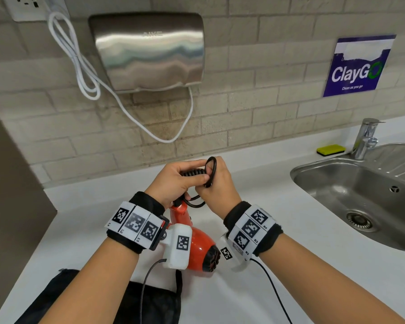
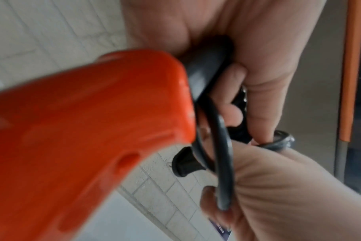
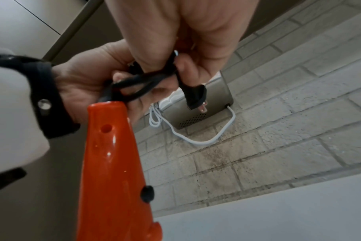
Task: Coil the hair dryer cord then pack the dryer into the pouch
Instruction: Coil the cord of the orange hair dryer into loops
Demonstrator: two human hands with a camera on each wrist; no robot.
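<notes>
Your left hand and right hand are pressed close together above the white countertop, both curled around the black coiled cord of the glossy orange hair dryer, with one loop standing up between your fingers. The dryer hangs below your wrists, its handle pointing up toward your hands and the cord's black plug dangling beside your right thumb. The black fabric pouch lies flat on the countertop near you, under your left forearm.

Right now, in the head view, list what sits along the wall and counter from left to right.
White wall socket → looped white cable → brushed steel hand dryer → blue ClayGo sign → chrome tap beside the stainless steel sink.
</notes>
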